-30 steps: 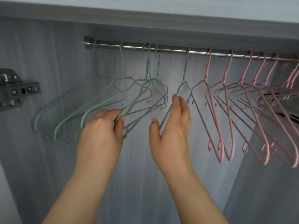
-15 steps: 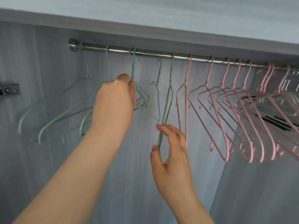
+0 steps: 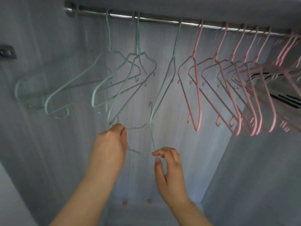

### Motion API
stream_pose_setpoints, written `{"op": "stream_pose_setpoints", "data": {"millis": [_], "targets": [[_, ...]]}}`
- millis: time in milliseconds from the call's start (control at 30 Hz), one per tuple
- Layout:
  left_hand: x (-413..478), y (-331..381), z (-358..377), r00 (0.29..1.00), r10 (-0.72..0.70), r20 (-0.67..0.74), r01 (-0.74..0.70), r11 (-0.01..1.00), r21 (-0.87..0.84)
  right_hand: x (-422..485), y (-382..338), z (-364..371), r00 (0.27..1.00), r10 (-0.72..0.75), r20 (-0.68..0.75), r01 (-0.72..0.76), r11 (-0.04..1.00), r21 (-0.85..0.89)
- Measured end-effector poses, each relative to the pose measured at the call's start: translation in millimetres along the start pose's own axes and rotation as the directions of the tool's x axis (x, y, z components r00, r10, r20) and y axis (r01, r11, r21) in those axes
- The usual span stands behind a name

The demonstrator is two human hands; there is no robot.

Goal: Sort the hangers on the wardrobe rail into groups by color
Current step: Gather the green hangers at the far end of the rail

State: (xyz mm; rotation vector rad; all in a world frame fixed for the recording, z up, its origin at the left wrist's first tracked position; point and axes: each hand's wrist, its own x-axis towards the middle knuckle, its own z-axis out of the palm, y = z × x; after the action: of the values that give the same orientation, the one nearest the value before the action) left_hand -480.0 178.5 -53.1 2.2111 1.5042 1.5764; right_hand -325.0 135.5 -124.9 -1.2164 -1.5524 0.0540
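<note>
A metal rail [image 3: 159,20] runs across the top of the wardrobe. Several green hangers [image 3: 130,75] hang on its left half and several pink hangers [image 3: 228,88] on its right half. One green hanger [image 3: 164,92] hangs edge-on in the gap between the two groups. My left hand [image 3: 110,144] is closed on the lower end of a green hanger from the left group. My right hand [image 3: 169,167] is lower, pinching the thin bottom tip of the edge-on green hanger between fingertips and thumb.
A metal hinge [image 3: 6,52] is fixed on the left wall. Behind the pink group at the far right are some dark and white hangers [image 3: 286,98]. The grey right side wall [image 3: 260,160] stands close. Two small pegs [image 3: 136,202] show low on the back panel.
The view tilted up, so the rail sits higher. My left hand dropped from a hanger neck near the rail to a green hanger's bottom end. My right hand slid down to the hanger's tip.
</note>
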Motion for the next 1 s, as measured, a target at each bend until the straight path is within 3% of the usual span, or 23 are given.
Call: {"op": "stream_pose_setpoints", "data": {"millis": [100, 200, 300, 400, 500, 567, 667, 767, 833, 867, 933, 1000], "targets": [[-38.3, -29.9, -3.7, 0.993, -0.115, 0.036, 0.116, 0.993, -0.025, 1.9, 36.8, 1.9, 0.976, 0.197, 0.093, -0.191, 0.979, -0.072], [-71.7, -55.8, -16.3, 0.962, -0.270, 0.041, 0.272, 0.962, -0.033, 9.5, 66.3, -1.0, 0.883, 0.401, 0.246, -0.367, 0.914, -0.173], [-94.4, -85.6, -29.9, 0.911, -0.407, 0.072, 0.409, 0.913, -0.011, 10.6, 91.2, -7.9, 0.738, 0.557, 0.382, -0.468, 0.829, -0.305], [-103.9, -103.8, -36.6, 0.886, -0.453, 0.097, 0.459, 0.887, -0.055, -1.4, 114.6, -15.8, 0.556, 0.619, 0.555, -0.399, 0.785, -0.474], [-105.5, -107.5, -34.5, 0.880, -0.467, 0.086, 0.474, 0.875, -0.097, -16.8, 127.3, -26.7, 0.387, 0.609, 0.692, -0.421, 0.785, -0.456], [-105.6, -113.1, -26.9, 0.867, -0.490, 0.092, 0.498, 0.856, -0.138, -22.5, 127.1, -36.0, 0.392, 0.579, 0.715, -0.507, 0.784, -0.358], [-104.9, -127.8, -9.5, 0.807, -0.570, 0.156, 0.590, 0.795, -0.142, -19.3, 117.2, -56.7, 0.463, 0.590, 0.661, -0.558, 0.774, -0.300], [-105.6, -140.6, 4.6, 0.635, -0.713, 0.298, 0.736, 0.675, 0.047, -13.4, 97.3, -76.8, 0.457, 0.623, 0.635, -0.564, 0.755, -0.335], [-109.8, -129.1, 15.4, 0.600, -0.726, 0.337, 0.695, 0.681, 0.230, -14.6, 74.9, -79.1, 0.452, 0.622, 0.639, -0.601, 0.742, -0.297], [-113.0, -113.4, 20.1, 0.618, -0.698, 0.363, 0.669, 0.709, 0.223, -18.6, 62.3, -74.6, 0.466, 0.609, 0.642, -0.628, 0.739, -0.244], [-124.3, -76.3, 28.4, 0.622, -0.571, 0.535, 0.657, 0.753, 0.039, -29.4, 33.8, -55.9, 0.546, 0.566, 0.618, -0.645, 0.755, -0.122], [-133.0, -34.2, 30.8, 0.573, -0.477, 0.666, 0.749, 0.636, -0.188, -37.7, 6.9, -32.4, 0.638, 0.546, 0.543, -0.653, 0.757, 0.006]]}}
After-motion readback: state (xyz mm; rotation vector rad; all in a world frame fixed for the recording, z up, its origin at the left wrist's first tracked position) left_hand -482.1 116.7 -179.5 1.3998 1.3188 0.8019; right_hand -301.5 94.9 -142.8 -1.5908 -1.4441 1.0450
